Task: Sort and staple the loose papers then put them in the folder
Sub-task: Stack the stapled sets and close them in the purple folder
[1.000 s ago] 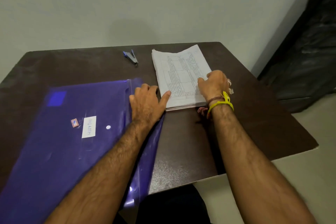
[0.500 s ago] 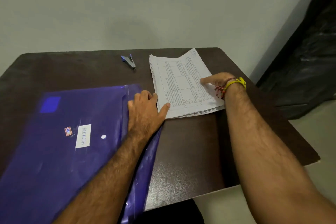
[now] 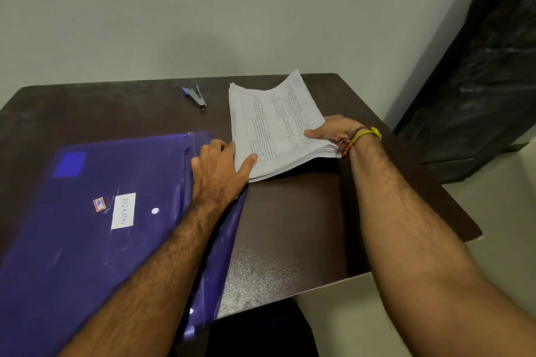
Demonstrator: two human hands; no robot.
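A thick stack of printed white papers (image 3: 272, 124) lies on the dark brown table (image 3: 290, 226), its right side lifted off the surface. My right hand (image 3: 333, 129) grips that right edge, thumb on top and fingers underneath. My left hand (image 3: 220, 166) rests on the right edge of the blue plastic folder (image 3: 101, 211), with its thumb on the near left corner of the stack. A small blue stapler (image 3: 195, 96) lies at the back of the table, left of the papers.
The folder carries a white label and a small sticker and overhangs the table's near edge. A pale wall stands behind the table. Dark bagged objects (image 3: 478, 81) sit on the floor to the right.
My right hand has moved from the top of the stack to its right edge and lifted that side. My left hand has stayed on the folder's edge.
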